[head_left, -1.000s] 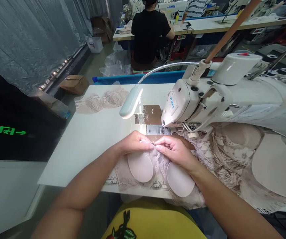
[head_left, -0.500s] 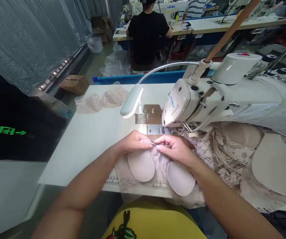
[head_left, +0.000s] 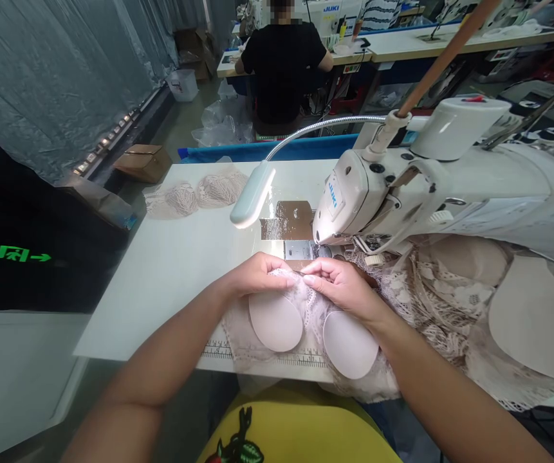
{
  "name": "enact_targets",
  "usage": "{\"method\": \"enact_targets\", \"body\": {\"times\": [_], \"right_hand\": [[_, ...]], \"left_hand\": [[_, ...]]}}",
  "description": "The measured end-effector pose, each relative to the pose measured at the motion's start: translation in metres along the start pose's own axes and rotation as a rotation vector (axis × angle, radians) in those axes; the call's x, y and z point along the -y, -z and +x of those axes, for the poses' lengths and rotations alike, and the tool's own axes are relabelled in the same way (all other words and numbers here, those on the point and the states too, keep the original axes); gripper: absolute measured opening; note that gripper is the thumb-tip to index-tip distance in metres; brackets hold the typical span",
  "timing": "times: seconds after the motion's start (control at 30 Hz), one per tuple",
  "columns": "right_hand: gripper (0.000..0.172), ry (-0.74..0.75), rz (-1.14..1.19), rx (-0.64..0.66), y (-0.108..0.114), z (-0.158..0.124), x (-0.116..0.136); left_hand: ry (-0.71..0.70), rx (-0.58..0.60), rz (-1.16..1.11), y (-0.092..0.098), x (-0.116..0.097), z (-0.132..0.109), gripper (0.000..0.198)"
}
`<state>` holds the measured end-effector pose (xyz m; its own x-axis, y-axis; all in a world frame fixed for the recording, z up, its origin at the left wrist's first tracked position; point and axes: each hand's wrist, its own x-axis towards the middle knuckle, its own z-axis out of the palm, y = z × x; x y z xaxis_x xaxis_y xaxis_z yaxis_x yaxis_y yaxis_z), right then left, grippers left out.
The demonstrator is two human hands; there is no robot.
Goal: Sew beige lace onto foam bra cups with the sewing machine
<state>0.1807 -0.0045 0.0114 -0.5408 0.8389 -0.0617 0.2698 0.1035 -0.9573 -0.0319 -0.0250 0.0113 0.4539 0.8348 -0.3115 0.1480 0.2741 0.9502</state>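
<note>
A pale pink lace bra (head_left: 313, 308) with two smooth rounded cups lies at the table's front edge, its lower part hanging over. My left hand (head_left: 262, 275) pinches the lace at the bra's upper edge between thumb and fingers. Close beside it, my right hand (head_left: 337, 283) is closed at the same edge, fingertips almost meeting the left ones. A small dark sliver shows between the fingertips, too small to name. Just beyond both hands is the metal plate (head_left: 300, 250) of the sewing machine (head_left: 354, 193).
More lace bras (head_left: 450, 302) are heaped right of my hands under the machine arm. Lace pieces (head_left: 194, 193) lie at the table's far left. A lamp (head_left: 252, 195) hangs over the white table (head_left: 184, 257). Ahead, a person in black (head_left: 284, 71) sits at another table.
My hands stay nearly in place at the lace edge, with the fingertips slightly shifted. The bra's left cup has moved a little to the right.
</note>
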Motion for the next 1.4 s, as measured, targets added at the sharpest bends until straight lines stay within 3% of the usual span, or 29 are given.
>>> {"method": "enact_targets", "body": {"times": [0.37,0.9,1.07,1.17,1.23,1.33,1.4], "right_hand": [[0.024,-0.035,-0.009,0.09,0.01,-0.004,0.005],[0.014,0.052,-0.037,0.035,-0.01,0.003,0.003],[0.02,0.004,0.043,-0.005,-0.01,0.004,-0.001],[0.035,-0.064,0.128,0.023,-0.01,0.004,0.0],[0.043,-0.1,0.109,0.1,-0.01,0.004,0.002],[0.025,-0.098,-0.037,0.082,-0.006,0.002,0.006],[0.027,-0.094,-0.103,0.072,-0.002,0.0,0.008]], "left_hand": [[-0.004,-0.037,0.029,0.001,0.002,-0.001,0.026],[-0.004,0.038,0.036,-0.003,0.0,0.001,0.036],[-0.013,0.03,0.049,-0.003,0.002,0.002,0.034],[-0.036,0.035,0.056,-0.004,0.001,0.002,0.03],[-0.047,0.091,0.062,0.0,-0.002,0.0,0.025],[0.015,0.213,0.128,0.015,-0.007,-0.007,0.031],[0.055,0.23,0.188,0.027,-0.01,-0.014,0.033]]}}
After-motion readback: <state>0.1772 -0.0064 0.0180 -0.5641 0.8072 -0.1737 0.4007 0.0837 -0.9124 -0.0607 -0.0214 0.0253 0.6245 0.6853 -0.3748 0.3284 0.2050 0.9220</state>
